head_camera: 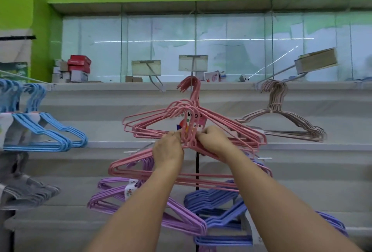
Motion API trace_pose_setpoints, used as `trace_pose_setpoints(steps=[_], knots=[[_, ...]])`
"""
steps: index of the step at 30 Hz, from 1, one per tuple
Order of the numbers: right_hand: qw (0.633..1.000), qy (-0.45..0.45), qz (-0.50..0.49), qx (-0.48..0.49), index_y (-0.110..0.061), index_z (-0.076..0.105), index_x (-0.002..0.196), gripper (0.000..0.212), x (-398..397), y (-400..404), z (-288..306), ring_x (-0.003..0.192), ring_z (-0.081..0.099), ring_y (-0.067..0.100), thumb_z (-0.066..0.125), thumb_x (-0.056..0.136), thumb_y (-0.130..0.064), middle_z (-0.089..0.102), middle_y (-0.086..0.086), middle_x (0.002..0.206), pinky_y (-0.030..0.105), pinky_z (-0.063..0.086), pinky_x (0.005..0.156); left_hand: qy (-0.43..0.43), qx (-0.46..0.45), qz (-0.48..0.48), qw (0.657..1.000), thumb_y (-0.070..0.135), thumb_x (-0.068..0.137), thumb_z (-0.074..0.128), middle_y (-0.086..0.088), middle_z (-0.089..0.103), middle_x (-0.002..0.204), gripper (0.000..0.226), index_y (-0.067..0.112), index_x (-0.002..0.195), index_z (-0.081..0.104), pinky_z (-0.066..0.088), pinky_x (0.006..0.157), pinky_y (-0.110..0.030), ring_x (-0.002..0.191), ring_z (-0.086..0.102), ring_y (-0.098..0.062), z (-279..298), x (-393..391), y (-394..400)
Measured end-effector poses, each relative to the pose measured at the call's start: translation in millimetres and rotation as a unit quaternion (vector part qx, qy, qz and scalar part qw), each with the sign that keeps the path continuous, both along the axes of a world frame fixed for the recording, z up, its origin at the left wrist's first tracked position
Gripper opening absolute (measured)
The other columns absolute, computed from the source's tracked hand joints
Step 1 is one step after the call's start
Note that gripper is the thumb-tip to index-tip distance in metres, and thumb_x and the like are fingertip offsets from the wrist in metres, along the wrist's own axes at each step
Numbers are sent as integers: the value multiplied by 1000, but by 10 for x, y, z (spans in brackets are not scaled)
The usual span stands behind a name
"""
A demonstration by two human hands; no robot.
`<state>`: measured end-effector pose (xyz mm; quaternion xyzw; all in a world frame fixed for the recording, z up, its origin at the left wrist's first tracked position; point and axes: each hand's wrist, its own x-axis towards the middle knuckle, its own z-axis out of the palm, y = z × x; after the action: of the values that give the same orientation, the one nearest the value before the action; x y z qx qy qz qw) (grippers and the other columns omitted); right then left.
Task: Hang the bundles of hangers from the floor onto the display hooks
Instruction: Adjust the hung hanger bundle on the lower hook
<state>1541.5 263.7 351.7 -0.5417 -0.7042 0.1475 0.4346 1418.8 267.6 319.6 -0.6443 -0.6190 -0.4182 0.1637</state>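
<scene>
While blue hangers hang at the frame's left, the left hand and right hand pinch a pink hanger bundle at centre, fingers curled narrowly.

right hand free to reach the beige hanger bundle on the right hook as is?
Probably not yet. The right hand is pinching the pink hanger bundle along with the left hand. The beige hanger bundle hangs up to the right with nothing in front; releasing first would leave the way free.

Both bare arms reach up; left hand and right hand pinch, fingers curled, nearly touching.
</scene>
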Motion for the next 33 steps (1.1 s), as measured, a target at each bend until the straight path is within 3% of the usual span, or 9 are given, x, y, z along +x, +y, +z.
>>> trace_pose_setpoints(steps=[2, 5, 7, 11, 16, 20, 23, 28, 33], knots=[[988, 101, 83, -84, 0, 67, 77, 41, 70, -103, -2, 48, 60, 16, 52, 96, -33, 63, 8, 60, 22, 49, 47, -1, 2, 8, 1000, 4, 94, 42, -8, 60, 120, 36, 15, 125, 56, 41, 90, -35, 111, 55, -28, -24, -4, -34], [989, 28, 83, -120, 2, 70, 96, 27, 178, -166, -16, 60, 60, 13, 60, 92, -22, 67, 7, 76, 23, 48, 55, 10, 7, 16, 1000, 3, 94, 41, -7, 60, 124, 39, 16, 129, 54, 38, 96, -34, 115, 53, -25, -54, -3, -95], [989, -18, 72, -130, -5, 71, 93, 18, 232, -169, -37, 63, 60, 12, 59, 93, -17, 68, 5, 77, 24, 47, 61, 15, 5, 19, 1000, 2, 94, 40, -7, 61, 123, 42, 17, 131, 53, 36, 99, -34, 114, 52, -25, -75, 9, -130], [984, 12, 92, -149, -5, 69, 94, 17, 266, -187, -36, 66, 63, 14, 53, 96, -12, 69, 8, 82, 27, 54, 67, 21, 0, 16, 1000, 1, 94, 39, -6, 61, 123, 48, 20, 137, 47, 36, 98, -34, 113, 51, -25, -122, 47, -148], [998, 45, 10, -44, -11, 70, 87, 19, 235, -82, -103, 68, 52, 18, 55, 95, -19, 62, 5, 73, 31, 41, 66, 13, 8, -4, 1000, 0, 95, 36, -7, 50, 138, 58, 22, 149, 28, 34, 107, -36, 126, 45, -25, -107, 52, -151], [995, -50, -51, 73, -18, 71, 96, 17, 287, -66, -87, 74, 56, 16, 56, 95, -27, 67, -1, 83, 30, 41, 65, -14, 25, -33, 999, -2, 95, 34, 0, 37, 151, 59, 23, 148, 29, 31, 110, -34, 136, 37, -20, -83, 14, -160], [967, -104, -159, 171, -28, 71, 100, 17, 297, -88, -12, 86, 62, 17, 56, 94, -33, 70, -6, 95, 30, 49, 69, -31, 31, -28, 999, 0, 95, 32, 1, 45, 145, 58, 26, 145, 36, 40, 102, -36, 129, 45, -22, -56, -14, -147], [917, -162, -235, 278, -25, 67, 108, 27, 320, -83, 118, 87, 62, 24, 45, 99, -38, 67, -1, 99, 26, 35, 65, -40, 62, -23, 997, 8, 96, 34, 4, 52, 138, 53, 33, 142, 40, 43, 98, -36, 123, 51, -22, 44, -41, -137], [935, -162, -158, 274, -30, 64, 118, 27, 322, -21, 159, 95, 61, 22, 46, 99, -36, 67, -4, 109, 29, 42, 70, 18, 83, 7, 996, 0, 92, 40, 5, 30, 154, 69, 29, 151, 17, 10, 120, -41, 141, 29, -15, 116, -25, -29]])
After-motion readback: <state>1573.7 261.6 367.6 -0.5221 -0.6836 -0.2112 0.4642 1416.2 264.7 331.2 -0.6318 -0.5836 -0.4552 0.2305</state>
